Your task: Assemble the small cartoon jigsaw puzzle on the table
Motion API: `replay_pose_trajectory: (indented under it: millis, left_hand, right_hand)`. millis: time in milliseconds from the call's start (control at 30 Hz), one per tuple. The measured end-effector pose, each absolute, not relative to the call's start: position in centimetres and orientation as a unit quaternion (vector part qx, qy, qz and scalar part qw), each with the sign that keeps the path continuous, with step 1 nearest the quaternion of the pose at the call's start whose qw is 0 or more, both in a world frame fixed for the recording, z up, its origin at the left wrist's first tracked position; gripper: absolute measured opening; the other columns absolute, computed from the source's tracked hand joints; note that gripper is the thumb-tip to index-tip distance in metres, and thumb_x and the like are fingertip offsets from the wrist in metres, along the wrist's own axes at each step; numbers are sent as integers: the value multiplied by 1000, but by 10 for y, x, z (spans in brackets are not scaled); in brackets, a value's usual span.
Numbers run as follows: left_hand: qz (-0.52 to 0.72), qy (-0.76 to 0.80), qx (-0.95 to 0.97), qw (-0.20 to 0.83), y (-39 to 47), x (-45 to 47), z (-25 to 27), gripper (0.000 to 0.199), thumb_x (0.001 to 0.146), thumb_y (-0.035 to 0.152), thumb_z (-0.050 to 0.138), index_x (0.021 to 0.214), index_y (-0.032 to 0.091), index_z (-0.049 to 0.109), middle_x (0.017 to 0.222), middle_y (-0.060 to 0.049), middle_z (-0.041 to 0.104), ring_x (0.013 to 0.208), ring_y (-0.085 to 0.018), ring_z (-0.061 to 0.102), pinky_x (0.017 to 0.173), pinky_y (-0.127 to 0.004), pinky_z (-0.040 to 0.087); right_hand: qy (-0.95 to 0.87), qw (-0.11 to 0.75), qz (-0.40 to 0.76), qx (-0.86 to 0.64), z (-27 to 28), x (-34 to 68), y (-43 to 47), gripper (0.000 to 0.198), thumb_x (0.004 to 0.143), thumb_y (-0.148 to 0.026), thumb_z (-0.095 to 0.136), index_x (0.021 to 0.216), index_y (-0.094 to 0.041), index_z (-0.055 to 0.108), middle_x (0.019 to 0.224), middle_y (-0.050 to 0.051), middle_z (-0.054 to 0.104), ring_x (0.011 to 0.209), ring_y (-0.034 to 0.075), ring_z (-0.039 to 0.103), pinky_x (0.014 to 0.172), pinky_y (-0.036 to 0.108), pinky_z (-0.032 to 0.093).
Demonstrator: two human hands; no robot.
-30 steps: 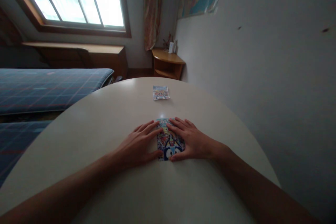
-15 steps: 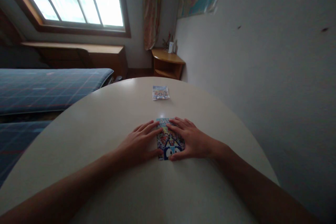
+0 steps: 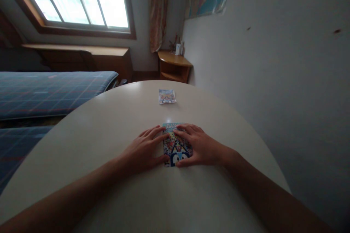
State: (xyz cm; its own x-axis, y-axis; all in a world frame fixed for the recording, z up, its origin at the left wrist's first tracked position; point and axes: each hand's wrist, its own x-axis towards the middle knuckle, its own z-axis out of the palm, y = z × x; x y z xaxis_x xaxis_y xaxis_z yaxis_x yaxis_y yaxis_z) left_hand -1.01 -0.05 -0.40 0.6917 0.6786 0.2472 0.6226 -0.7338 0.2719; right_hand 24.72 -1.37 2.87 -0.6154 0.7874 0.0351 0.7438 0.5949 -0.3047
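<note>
A colourful printed card or thin booklet (image 3: 176,149), with a blue cartoon dog's face near its lower edge, lies flat on the pale table (image 3: 131,105). My left hand (image 3: 147,147) rests at its left side, fingers spread and tips touching the edge. From the right, my right hand (image 3: 198,145) lies over its right part, fingers apart and covering some of the print. Farther off on the table is a small, slightly crumpled printed packet or sheet (image 3: 167,96) with similar pictures; neither hand touches it.
Left of the table is a bed with a blue checked cover (image 3: 54,93). A wooden corner shelf (image 3: 175,60) with small items stands beyond the table's far edge. The white wall (image 3: 259,80) runs close along the right side.
My right fingers have shifted very slightly at the top, showing a little more of the card's upper lettering. The rest is still.
</note>
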Motion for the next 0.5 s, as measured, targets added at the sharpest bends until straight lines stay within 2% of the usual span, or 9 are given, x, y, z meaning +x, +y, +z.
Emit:
replay_pose_trajectory:
  millis: [100,233,400,500]
  left_hand:
    - [183,363,909,92,0,-8,-2,57,86,43,63,138,26,46,148,-8,45,136,-30,41,112,-49,38]
    - [196,379,900,93,3,-6,-2,46,91,26,52,136,20,45,145,-9,49,134,-25,45,112,-45,38]
    - [191,405,891,68,7,-7,-8,49,89,18,47,138,18,44,147,-9,47,139,-25,38,117,-48,31]
    - [186,405,892,71,8,-8,-9,49,88,17,46,137,18,44,148,-8,46,140,-25,36,117,-47,31]
  right_hand:
    - [-896,97,133,-412,33,245,-16,96,68,-75,66,144,-20,45,146,15,44,135,34,37,113,50,29]
    - [-917,121,131,-357,38,239,-21,76,75,-62,69,138,-23,52,139,12,51,130,30,42,112,47,32]
    - [-943,133,134,-274,37,229,-23,53,84,-53,64,127,-21,61,137,10,55,129,26,45,112,42,33]
    - [-947,127,129,-267,34,228,-22,43,90,-45,58,127,-22,61,136,9,56,128,24,48,112,41,34]
